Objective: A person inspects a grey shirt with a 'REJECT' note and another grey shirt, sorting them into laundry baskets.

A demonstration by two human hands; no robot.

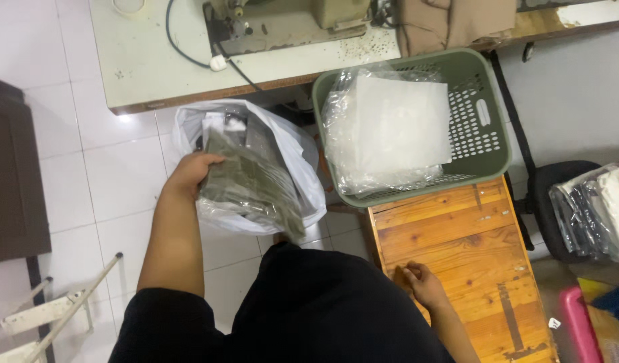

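Pulling a dark folded packet (252, 181) out of a white plastic bag (292, 158) on the floor.

Held tight in the left hand (192, 173), fingers closed round its end. Right hand (422, 282) resting loosely on the wooden table (470, 249), holding nothing. Beside the bag, a green basket (484, 121) with clear wrapped bundles. Looks like lifting clear comes next, gently.

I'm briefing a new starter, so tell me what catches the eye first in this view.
The left hand grips a dark packed garment at the mouth of a white plastic bag on the floor. Right of it, a green basket holds clear-wrapped white fabric. The right hand rests on a wooden table.
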